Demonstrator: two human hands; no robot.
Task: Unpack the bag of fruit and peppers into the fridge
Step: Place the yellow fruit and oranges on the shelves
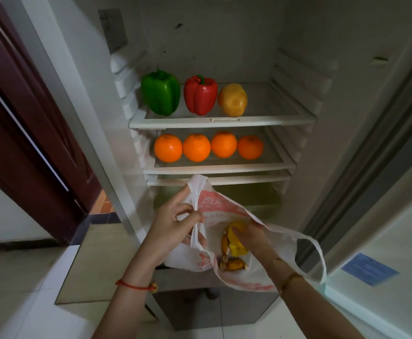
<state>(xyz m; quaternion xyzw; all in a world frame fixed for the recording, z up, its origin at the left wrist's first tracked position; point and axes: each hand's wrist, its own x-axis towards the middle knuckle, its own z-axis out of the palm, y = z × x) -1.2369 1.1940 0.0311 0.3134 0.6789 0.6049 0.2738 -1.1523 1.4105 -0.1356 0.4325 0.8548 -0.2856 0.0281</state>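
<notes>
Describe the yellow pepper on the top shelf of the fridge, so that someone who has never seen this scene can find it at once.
Look into the open fridge and find its top shelf, where three peppers stand in a row. The yellow pepper is the one at the right end, beside the red pepper. It is the only yellow one there, and it looks rounder and lower than the red pepper and the green pepper.

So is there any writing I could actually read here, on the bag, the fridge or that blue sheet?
Nothing can be quoted with certainty.
Plastic bag: white characters on a red panel, too crumpled and blurred to read.
Top shelf: a small brand plate on the front edge, too small to read.
Blue sheet at lower right: lines of print, too blurred.
Grey label on the fridge's inner wall: print too faint.
</notes>
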